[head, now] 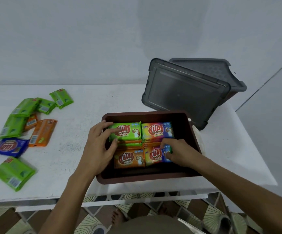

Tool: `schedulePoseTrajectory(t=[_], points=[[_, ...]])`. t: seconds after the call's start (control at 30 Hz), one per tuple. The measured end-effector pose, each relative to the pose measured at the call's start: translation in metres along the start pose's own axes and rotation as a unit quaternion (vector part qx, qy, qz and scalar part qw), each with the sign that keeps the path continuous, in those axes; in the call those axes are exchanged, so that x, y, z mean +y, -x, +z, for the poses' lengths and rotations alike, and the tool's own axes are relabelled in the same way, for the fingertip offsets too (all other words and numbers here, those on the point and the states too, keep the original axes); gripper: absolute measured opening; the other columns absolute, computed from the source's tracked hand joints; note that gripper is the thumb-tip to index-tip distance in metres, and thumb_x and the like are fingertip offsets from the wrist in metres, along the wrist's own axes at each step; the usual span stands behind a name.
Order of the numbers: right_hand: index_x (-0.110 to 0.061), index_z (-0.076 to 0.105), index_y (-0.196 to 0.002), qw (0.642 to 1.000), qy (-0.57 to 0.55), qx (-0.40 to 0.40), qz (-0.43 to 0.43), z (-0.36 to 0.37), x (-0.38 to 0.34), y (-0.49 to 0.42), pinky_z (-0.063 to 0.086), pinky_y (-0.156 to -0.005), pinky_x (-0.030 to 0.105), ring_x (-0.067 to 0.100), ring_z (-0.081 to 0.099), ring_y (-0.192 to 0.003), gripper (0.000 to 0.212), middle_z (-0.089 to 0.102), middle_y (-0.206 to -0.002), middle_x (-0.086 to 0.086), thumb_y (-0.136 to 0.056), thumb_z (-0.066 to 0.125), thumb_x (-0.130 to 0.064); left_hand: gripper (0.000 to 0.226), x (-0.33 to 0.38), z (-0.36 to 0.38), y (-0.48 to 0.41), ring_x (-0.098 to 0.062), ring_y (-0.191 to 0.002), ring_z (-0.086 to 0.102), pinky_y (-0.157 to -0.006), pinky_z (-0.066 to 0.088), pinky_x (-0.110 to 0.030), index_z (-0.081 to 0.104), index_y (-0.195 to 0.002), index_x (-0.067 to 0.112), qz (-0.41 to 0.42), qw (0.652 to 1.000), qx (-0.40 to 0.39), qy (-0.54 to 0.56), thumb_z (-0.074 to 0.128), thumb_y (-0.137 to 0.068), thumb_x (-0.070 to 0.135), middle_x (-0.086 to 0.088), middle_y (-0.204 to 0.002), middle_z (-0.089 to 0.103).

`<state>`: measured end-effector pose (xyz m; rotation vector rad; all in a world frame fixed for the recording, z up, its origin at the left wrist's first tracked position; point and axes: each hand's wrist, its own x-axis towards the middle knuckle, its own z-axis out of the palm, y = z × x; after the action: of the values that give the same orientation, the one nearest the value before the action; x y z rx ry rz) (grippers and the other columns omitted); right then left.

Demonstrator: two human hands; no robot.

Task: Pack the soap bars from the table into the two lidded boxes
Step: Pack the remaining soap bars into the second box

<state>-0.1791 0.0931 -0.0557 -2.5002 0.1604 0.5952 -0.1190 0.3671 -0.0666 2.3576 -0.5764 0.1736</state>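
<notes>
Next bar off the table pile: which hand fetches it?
Probably left. The loose bars lie left of the brown box, on the left hand's side; it has to release the green pack. The right hand, gripping the multicolour pack at the box's right, would need to cross.

Both forearms reach forward. The left hand [99, 146] grips a green bar [128, 132], fingers spread. The right hand [177, 152], fingers curled, pinches a rainbow bar [153, 154].

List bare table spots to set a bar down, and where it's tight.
Free: the table between the loose bars and the brown box; also the strip behind the box, left of the grey lid. Crowded: the loose-bar cluster, and inside the box, where left hand holds the green bar and right hand the multicoloured bar.
</notes>
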Motion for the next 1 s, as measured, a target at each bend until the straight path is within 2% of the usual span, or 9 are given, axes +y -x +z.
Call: schedulePoseTrajectory(t=[0.1, 0.23, 0.37, 0.5, 0.63, 0.7, 0.8, 0.9, 1.0], points=[[-0.019, 0.054, -0.123, 0.998, 0.067, -0.006, 0.003, 0.007, 0.0, -0.004, 0.045, -0.104, 0.036, 0.026, 0.047, -0.129, 0.028, 0.041, -0.145, 0.008, -0.095, 0.058, -0.016, 0.043, -0.002, 0.001, -0.001, -0.017, -0.138, 0.032, -0.11, 0.025, -0.027, 0.066, -0.119, 0.016, 0.002, 1.0, -0.006, -0.017, 0.046, -0.089, 0.041, 0.001, -0.133, 0.056], [-0.022, 0.052, -0.132, 0.992, 0.128, -0.004, 0.003, 0.004, -0.008, 0.001, 0.048, -0.103, 0.039, 0.024, 0.055, -0.121, 0.04, 0.051, -0.139, 0.006, -0.094, 0.06, -0.029, 0.047, -0.002, 0.001, 0.0, -0.014, -0.139, 0.03, -0.11, 0.021, -0.02, 0.066, -0.119, 0.017, -0.004, 1.0, -0.011, -0.01, 0.043, -0.089, 0.045, 0.004, -0.132, 0.056], [-0.022, 0.061, -0.114, 0.989, 0.144, 0.023, -0.013, -0.011, -0.027, 0.01, 0.055, -0.089, 0.032, 0.016, 0.062, -0.105, 0.025, 0.059, -0.124, 0.002, -0.094, 0.057, -0.036, 0.035, -0.001, -0.002, 0.002, -0.008, -0.139, 0.03, -0.108, 0.017, -0.006, 0.066, -0.118, 0.018, -0.011, 1.0, -0.003, 0.021, 0.051, -0.091, 0.034, 0.005, -0.136, 0.052], [-0.025, 0.064, -0.107, 0.992, 0.056, 0.078, -0.08, -0.021, -0.073, 0.008, 0.059, -0.074, 0.033, 0.006, 0.066, -0.076, 0.018, 0.067, -0.089, -0.01, -0.094, 0.057, -0.036, 0.029, -0.001, -0.014, 0.012, -0.002, -0.133, 0.036, -0.103, 0.029, -0.009, 0.066, -0.117, 0.025, -0.016, 0.997, 0.01, 0.071, 0.051, -0.093, 0.033, 0.009, -0.14, 0.045], [-0.028, 0.063, -0.111, 0.967, 0.043, 0.154, -0.197, -0.01, -0.132, -0.014, 0.058, -0.075, 0.035, 0.008, 0.067, -0.079, 0.021, 0.072, -0.092, -0.005, -0.093, 0.057, -0.037, 0.027, -0.028, -0.036, 0.03, -0.002, -0.131, 0.039, -0.1, 0.027, -0.004, 0.065, -0.118, 0.03, -0.048, 0.996, 0.041, 0.06, 0.05, -0.095, 0.033, 0.011, -0.14, 0.047], [-0.025, 0.063, -0.114, 0.949, 0.069, 0.18, -0.248, 0.002, -0.163, -0.03, 0.055, -0.078, 0.038, 0.014, 0.065, -0.085, 0.024, 0.071, -0.093, -0.003, -0.094, 0.054, -0.035, 0.028, -0.053, -0.049, 0.042, -0.004, -0.128, 0.043, -0.1, 0.033, -0.013, 0.064, -0.118, 0.031, -0.094, 0.993, 0.067, 0.038, 0.05, -0.095, 0.035, 0.012, -0.137, 0.05], [-0.02, 0.059, -0.124, 0.934, 0.083, 0.158, -0.311, 0.027, -0.214, -0.058, 0.05, -0.081, 0.04, 0.023, 0.059, -0.095, 0.031, 0.066, -0.099, 0.005, -0.098, 0.048, -0.031, 0.026, -0.095, -0.071, 0.061, -0.02, -0.121, 0.053, -0.096, 0.046, -0.036, 0.064, -0.119, 0.023, -0.2, 0.972, 0.113, -0.045, 0.057, -0.094, 0.03, 0.001, -0.131, 0.055], [-0.018, 0.05, -0.133, 0.927, 0.13, 0.086, -0.342, 0.061, -0.262, -0.099, 0.047, -0.082, 0.038, 0.028, 0.057, -0.1, 0.036, 0.06, -0.108, 0.011, -0.099, 0.046, -0.029, 0.04, -0.128, -0.096, 0.076, -0.033, -0.121, 0.049, -0.094, 0.046, -0.047, 0.057, -0.128, 0.02, -0.368, 0.912, 0.111, -0.141, 0.061, -0.09, 0.034, -0.012, -0.135, 0.051], [-0.019, 0.044, -0.139, 0.915, 0.186, 0.014, -0.357, 0.103, -0.302, -0.144, 0.047, -0.087, 0.039, 0.033, 0.055, -0.11, 0.042, 0.051, -0.127, 0.015, -0.097, 0.047, -0.024, 0.062, -0.153, -0.114, 0.086, -0.041, -0.123, 0.041, -0.097, 0.039, -0.05, 0.038, -0.142, 0.026, -0.51, 0.834, 0.025, -0.211, 0.051, -0.089, 0.056, -0.018, -0.139, 0.038]])
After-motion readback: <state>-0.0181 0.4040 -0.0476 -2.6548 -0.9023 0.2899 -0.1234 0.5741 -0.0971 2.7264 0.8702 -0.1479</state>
